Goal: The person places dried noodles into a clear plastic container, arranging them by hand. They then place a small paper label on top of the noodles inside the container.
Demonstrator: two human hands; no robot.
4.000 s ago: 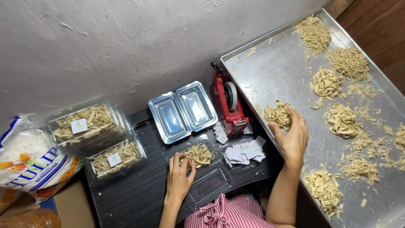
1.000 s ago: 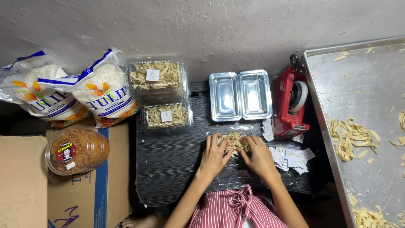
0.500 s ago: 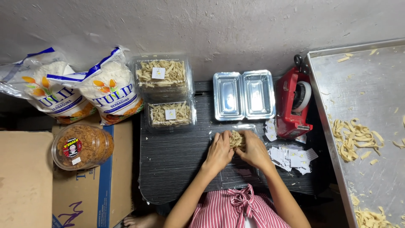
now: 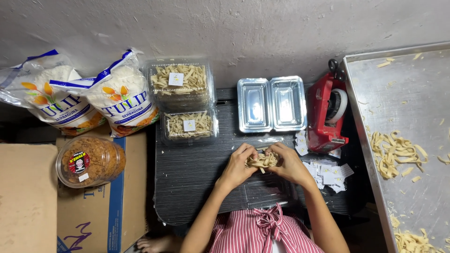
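Small home food-packing spot, floor level. Rough bare wall [image 4: 262, 28] behind low black desk [image 4: 187, 173]; flour bags [image 4: 122, 98]; sealed clear boxes of pale strips [image 4: 180, 86]; red tape dispenser [image 4: 326, 112]; metal tray [image 4: 408, 187] strewn with strips; cardboard box [image 4: 28, 197].

A single head-worn camera looks almost straight down from above the person, facing a small black table [image 4: 187, 178] pushed against a grey wall [image 4: 243, 33] at the frame's top. It sits fairly high, taking in a metal tray [image 4: 412, 140] at right and a cardboard box [image 4: 28, 201] at left.
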